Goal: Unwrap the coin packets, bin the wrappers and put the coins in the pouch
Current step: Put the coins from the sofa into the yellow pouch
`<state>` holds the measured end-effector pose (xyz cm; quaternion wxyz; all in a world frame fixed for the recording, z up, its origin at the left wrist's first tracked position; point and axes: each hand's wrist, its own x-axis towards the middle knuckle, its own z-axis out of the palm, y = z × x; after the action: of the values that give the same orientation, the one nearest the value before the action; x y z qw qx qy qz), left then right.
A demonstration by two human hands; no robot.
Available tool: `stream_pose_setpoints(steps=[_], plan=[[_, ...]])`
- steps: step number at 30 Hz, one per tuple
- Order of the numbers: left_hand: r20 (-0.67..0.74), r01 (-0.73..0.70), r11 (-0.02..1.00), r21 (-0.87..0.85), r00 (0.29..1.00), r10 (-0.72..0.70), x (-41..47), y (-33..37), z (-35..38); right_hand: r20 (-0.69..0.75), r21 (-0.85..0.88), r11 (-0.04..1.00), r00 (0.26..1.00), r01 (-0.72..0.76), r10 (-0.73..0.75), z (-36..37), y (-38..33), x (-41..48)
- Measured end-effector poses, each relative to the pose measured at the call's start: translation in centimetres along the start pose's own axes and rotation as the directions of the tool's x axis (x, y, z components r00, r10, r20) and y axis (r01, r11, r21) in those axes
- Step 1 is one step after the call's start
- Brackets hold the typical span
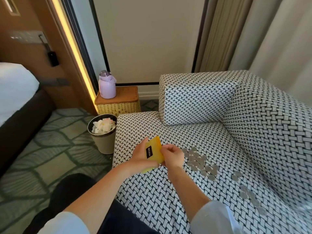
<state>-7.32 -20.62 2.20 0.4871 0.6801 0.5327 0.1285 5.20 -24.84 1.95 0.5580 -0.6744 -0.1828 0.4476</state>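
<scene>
Wrappers (103, 126) fill the bin (102, 142); my left hand (139, 157) grips the pouch (154, 153), right hand (172, 155) pinching its edge, coins (199, 162) loose mid-seat.

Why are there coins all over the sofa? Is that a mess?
A bit, yes. Loose coins lie scattered across the sofa seat, with more trailing toward the right edge, instead of in the yellow pouch that both hands hold. The bin on the floor is heaped with white wrappers.
</scene>
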Motion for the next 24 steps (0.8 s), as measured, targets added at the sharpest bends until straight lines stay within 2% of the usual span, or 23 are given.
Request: stream_pose_setpoints(steps=[2,4,7,10,15,16,19,24], plan=[[0.036,-0.003,0.991,0.137,0.999,-0.002,0.0,-0.5,0.9,0.028,-0.053,0.997,0.998,0.062,-0.061,-0.7,0.3,-0.1],[0.022,-0.011,0.979,0.201,1.000,0.007,0.6,-1.0,1.9,0.047,-0.099,0.987,0.992,0.123,-0.119,-1.1,0.6,-0.1],[-0.080,-0.043,0.980,0.196,0.995,0.059,2.0,-1.5,3.0,0.039,-0.123,0.977,0.985,0.173,-0.169,-1.7,1.4,0.5],[-0.108,-0.142,0.968,0.209,0.980,0.167,2.9,-2.3,3.6,0.046,-0.096,0.979,0.983,0.181,-0.178,-2.2,2.0,1.7],[-0.203,-0.228,0.966,0.119,0.947,0.248,3.9,-4.2,3.7,0.079,-0.023,0.995,0.993,0.094,-0.092,-2.5,2.8,4.2],[-0.222,-0.234,0.964,0.127,0.940,0.258,4.1,-4.3,3.5,0.055,-0.065,0.992,0.993,0.111,-0.108,-2.6,2.7,4.8],[-0.244,-0.257,0.959,0.116,0.929,0.278,5.0,-5.0,3.0,0.055,-0.335,0.924,0.983,0.183,-0.175,-2.7,2.8,6.9],[-0.290,-0.228,0.973,0.036,0.929,0.229,5.9,-6.1,2.3,0.207,-0.671,0.679,0.954,0.299,-0.216,-1.8,2.9,9.7]])
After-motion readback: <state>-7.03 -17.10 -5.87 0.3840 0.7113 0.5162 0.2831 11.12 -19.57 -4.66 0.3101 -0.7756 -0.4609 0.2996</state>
